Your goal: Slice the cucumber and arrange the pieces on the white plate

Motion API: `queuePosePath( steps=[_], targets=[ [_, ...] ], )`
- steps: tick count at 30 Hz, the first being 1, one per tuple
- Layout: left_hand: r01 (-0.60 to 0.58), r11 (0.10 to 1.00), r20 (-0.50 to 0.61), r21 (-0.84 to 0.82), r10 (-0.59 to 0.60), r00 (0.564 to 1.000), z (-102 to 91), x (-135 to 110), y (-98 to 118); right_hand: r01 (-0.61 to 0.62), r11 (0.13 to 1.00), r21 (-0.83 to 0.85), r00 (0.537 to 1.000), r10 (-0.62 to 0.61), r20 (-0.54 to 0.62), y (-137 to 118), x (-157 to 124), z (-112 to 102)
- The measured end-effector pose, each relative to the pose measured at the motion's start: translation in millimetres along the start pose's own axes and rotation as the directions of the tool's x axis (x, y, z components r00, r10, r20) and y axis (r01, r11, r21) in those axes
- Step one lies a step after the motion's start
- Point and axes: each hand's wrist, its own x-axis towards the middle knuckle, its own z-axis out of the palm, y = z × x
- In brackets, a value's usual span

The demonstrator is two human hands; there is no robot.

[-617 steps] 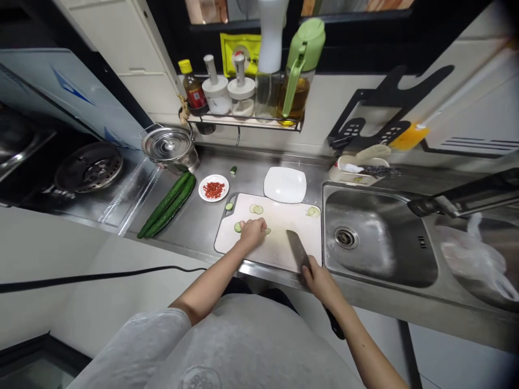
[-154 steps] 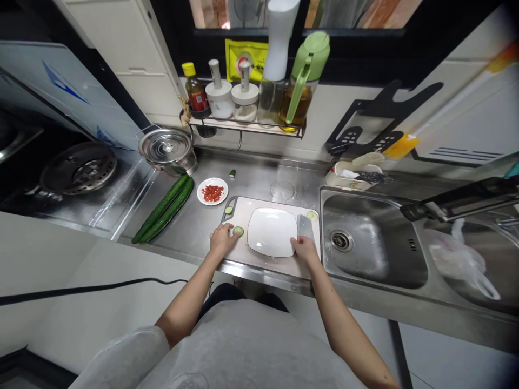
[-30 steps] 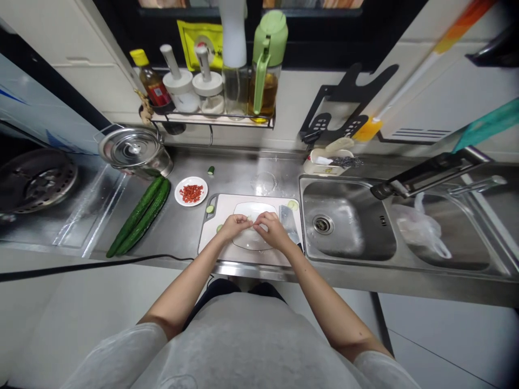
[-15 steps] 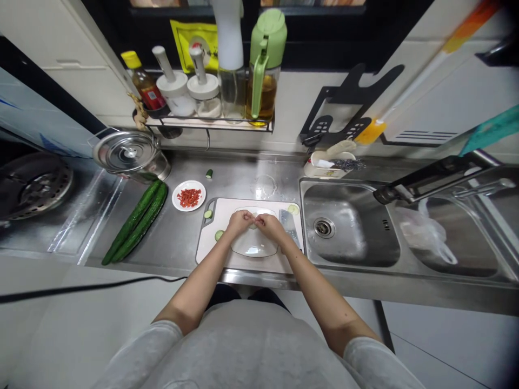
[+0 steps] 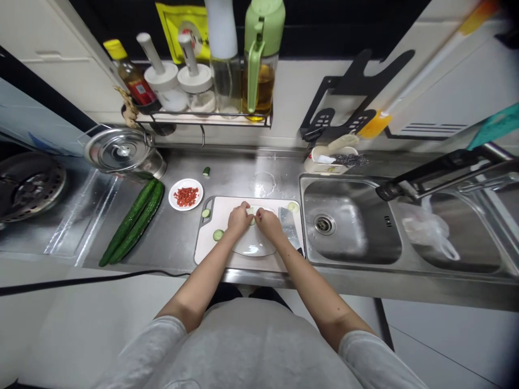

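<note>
Over the middle of the cutting board (image 5: 207,251), a thin, pale cucumber slice (image 5: 252,220) sits in the gap between the two hands, above the far part of a white squarish plate (image 5: 254,247) resting on that board. The left hand (image 5: 240,220) pinches the slice's left side between thumb and fingers. The right hand (image 5: 268,225) has its fingertips bunched at the slice's right edge; whether they grip it or only touch it, I cannot tell. A cleaver blade (image 5: 288,222) lies along the board's right side, and more cucumber slices (image 5: 293,207) lie at its far right corner. A cut cucumber piece (image 5: 218,235) rests on the board's left part, and two whole cucumbers (image 5: 133,222) lie well left of the board.
</note>
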Motion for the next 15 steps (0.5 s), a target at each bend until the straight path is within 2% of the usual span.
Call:
queuePosePath(
  steps=[7, 15],
  targets=[
    [-0.071, 0.989, -0.033, 0.133, 0.076, 0.997, -6.4, -9, -1, -0.136, 0.990, -0.020, 0.990, 0.137, 0.018, -17, -24, 6],
    [-0.076, 0.979, -0.022, 0.187, 0.081, 0.996, -4.3, -7, -6, -0.121, 0.992, -0.016, 0.991, 0.122, 0.047, -15, -24, 8]
  ],
)
